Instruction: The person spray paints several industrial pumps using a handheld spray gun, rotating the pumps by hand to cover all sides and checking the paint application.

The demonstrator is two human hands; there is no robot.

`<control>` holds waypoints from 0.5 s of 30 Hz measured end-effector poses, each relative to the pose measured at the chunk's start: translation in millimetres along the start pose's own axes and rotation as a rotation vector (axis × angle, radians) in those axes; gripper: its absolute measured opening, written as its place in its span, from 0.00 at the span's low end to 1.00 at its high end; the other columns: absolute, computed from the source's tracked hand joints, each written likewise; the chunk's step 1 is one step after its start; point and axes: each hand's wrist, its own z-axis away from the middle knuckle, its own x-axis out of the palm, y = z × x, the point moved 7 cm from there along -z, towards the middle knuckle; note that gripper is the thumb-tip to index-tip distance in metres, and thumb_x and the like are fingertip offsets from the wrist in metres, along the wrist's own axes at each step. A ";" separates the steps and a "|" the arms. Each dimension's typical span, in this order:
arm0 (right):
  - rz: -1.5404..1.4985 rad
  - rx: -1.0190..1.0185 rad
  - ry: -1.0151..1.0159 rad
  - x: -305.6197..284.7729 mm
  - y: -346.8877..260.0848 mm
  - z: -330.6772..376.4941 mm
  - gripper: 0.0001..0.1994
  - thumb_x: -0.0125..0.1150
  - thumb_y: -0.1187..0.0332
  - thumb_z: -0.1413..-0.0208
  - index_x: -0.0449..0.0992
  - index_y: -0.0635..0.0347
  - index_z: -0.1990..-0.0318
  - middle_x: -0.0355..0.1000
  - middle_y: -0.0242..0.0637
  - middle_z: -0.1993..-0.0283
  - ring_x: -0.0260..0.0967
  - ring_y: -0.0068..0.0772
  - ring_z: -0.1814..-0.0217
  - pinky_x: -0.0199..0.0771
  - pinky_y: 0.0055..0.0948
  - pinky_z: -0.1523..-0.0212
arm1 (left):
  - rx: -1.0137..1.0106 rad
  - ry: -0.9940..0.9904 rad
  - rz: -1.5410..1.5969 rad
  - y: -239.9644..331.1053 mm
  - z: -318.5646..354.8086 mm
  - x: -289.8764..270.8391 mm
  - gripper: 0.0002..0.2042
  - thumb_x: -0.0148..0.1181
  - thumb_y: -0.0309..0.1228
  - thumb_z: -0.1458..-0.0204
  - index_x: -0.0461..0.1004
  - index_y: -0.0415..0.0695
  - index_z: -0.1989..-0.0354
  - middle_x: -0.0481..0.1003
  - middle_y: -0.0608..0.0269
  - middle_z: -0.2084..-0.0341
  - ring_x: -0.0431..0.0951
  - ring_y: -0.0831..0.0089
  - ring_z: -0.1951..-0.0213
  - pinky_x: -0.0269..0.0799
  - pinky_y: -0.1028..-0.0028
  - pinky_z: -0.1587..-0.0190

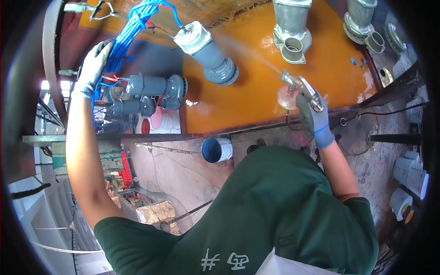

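My gloved left hand (94, 66) is closed around a coiled bundle of blue cable (130, 34) at the upper left. One cable runs from the bundle to a motor-pump (211, 55) with a pale cap and blue-grey body, which is tilted over the orange surface. In my gloved right hand (316, 121) is a metal spray gun (289, 79) with a round cup (287, 98) below it. A fine mist streams leftward from its nozzle toward the pump. The spray gun and pump are apart. The trigger finger is partly hidden.
Bare-metal pumps (291, 18) stand at the far right of the orange worktop (256, 105). Blue-grey pumps (146, 85) lie at its left. Below the near edge are a blue-lined bucket (217, 150) and a wire-guarded fan (158, 213). White buckets (410, 174) stand at right.
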 end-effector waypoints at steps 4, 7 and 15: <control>0.150 0.002 -0.222 12.2 18.3 14.1 0.13 0.71 0.66 0.38 0.78 0.63 0.51 0.72 0.24 0.70 0.66 0.13 0.71 0.68 0.22 0.71 | -0.041 0.027 -0.117 -2.6 -1.1 -0.3 0.22 0.60 0.39 0.33 0.75 0.38 0.37 0.80 0.59 0.48 0.78 0.74 0.49 0.73 0.72 0.43; 0.188 -0.049 -0.171 17.6 16.1 13.5 0.12 0.70 0.67 0.39 0.79 0.63 0.53 0.73 0.25 0.70 0.68 0.14 0.68 0.70 0.24 0.68 | -0.058 0.066 -0.078 -11.0 5.4 0.9 0.21 0.62 0.36 0.34 0.75 0.39 0.37 0.79 0.57 0.47 0.78 0.73 0.46 0.73 0.72 0.42; 0.322 -0.106 -0.224 17.5 39.9 20.9 0.11 0.70 0.66 0.38 0.79 0.62 0.54 0.76 0.30 0.68 0.71 0.21 0.70 0.72 0.27 0.67 | -0.048 0.154 -0.036 -26.3 8.3 4.8 0.22 0.65 0.31 0.37 0.72 0.37 0.37 0.78 0.55 0.45 0.78 0.70 0.45 0.74 0.70 0.40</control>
